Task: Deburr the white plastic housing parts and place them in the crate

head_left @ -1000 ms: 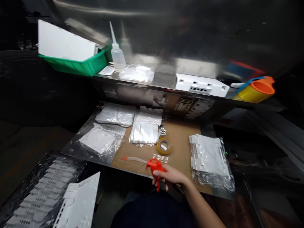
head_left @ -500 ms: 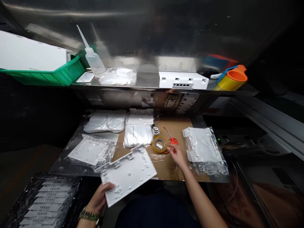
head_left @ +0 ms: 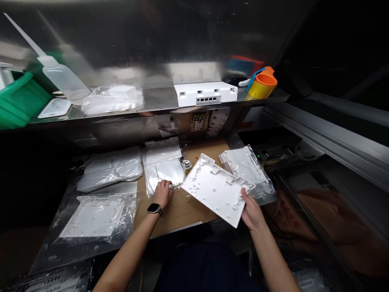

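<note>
My right hand (head_left: 251,209) grips a white plastic housing panel (head_left: 212,190) by its right end and holds it tilted above the bench. Small clips and posts stud the panel's upward face. At the near edge of a stack of clear plastic bags (head_left: 165,172) is my left hand (head_left: 163,194), fingers apart and slightly bent, their tips touching the bags. Another white panel (head_left: 162,149) lies at the back of this stack. The held panel hides most of the red air blow gun and the tape roll.
Bagged white panels (head_left: 97,217) lie at left, with more bagged panels (head_left: 247,166) at right. A second bag stack (head_left: 112,166) is at back left. The shelf above holds a squeeze bottle (head_left: 65,79), a white device housing (head_left: 206,93) and a yellow-orange cup (head_left: 263,83).
The white panel has passed from my left hand to my right and swung rightward. My left hand has moved up to the bags; my right hand has left the blow gun. The view has shifted right.
</note>
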Motion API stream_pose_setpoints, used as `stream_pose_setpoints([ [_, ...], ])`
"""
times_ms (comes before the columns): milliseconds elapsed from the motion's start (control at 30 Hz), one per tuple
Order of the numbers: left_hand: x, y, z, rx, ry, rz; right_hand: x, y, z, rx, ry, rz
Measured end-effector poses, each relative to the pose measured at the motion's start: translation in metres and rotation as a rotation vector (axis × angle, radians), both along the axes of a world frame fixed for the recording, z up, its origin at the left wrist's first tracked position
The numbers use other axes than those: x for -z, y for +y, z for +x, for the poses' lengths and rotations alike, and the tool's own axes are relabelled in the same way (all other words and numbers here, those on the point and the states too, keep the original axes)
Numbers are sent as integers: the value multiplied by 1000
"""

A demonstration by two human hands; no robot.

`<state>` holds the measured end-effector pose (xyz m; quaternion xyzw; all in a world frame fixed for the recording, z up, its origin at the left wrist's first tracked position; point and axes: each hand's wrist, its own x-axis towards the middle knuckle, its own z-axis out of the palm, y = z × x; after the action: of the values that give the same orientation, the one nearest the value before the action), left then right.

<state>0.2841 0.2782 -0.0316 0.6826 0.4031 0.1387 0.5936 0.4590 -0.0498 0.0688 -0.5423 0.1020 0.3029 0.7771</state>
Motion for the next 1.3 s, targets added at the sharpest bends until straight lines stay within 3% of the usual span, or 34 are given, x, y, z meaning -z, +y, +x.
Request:
stream_pose_setpoints([
  [100, 6, 13, 4, 82, 37, 122, -16, -13, -5, 105, -43, 3],
  [233, 2, 29, 4, 159, 108, 194, -28, -20, -16, 191, -84, 12],
  [367, -4, 51, 8, 205, 172, 201, -23, -19, -24, 223, -97, -25],
  [500, 0, 73, 13, 273, 201, 104, -10, -7, -37, 211, -113, -70],
  [700, 12, 87, 12, 342, 164, -3, 4, 46, -77, 20, -288, -266],
  [933, 21, 74, 13, 323, 151, 183, 8, 110, -110, -326, -608, -352],
  [1067, 17, 70, 11, 348, 179, 346, 18, 119, -114, -403, -726, -426],
  [1300, -8, 89, 6, 312, 267, 637, 26, 112, -119, -370, -728, -409],
])
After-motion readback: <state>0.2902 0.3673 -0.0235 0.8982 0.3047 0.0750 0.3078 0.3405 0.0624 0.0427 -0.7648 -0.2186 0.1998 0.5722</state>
